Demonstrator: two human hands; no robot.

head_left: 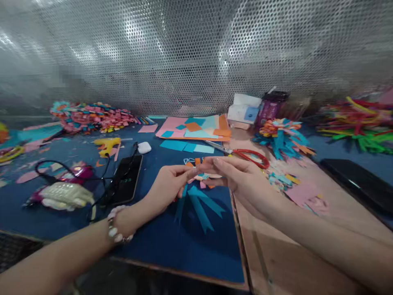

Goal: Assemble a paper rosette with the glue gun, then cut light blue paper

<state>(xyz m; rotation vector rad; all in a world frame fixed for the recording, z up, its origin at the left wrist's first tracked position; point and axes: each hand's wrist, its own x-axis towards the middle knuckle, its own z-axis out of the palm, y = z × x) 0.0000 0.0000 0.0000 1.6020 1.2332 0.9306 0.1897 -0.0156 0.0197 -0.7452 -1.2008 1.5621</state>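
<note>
My left hand (172, 182), with a beaded bracelet on the wrist, is closed in a pinch at a paper rosette with blue tails (201, 207). Its notched blue strips hang down over the dark blue mat, while orange, pink and white bits show around its top between the hands. From the other side my right hand (242, 176) reaches in, its thumb and fingers drawn together at the fingertips of the left. Whatever lies in that right pinch is too small to make out. Just beyond the hands lie red-handled scissors (251, 157).
Coloured paper sheets (193, 128) lie at the back, near a tissue pack (244, 112). To the left are a yellow glue gun (107, 145), a phone (125, 178), cables and a white earbud case (144, 147). A finished-looking paper bunch (282, 137) and scraps sit right.
</note>
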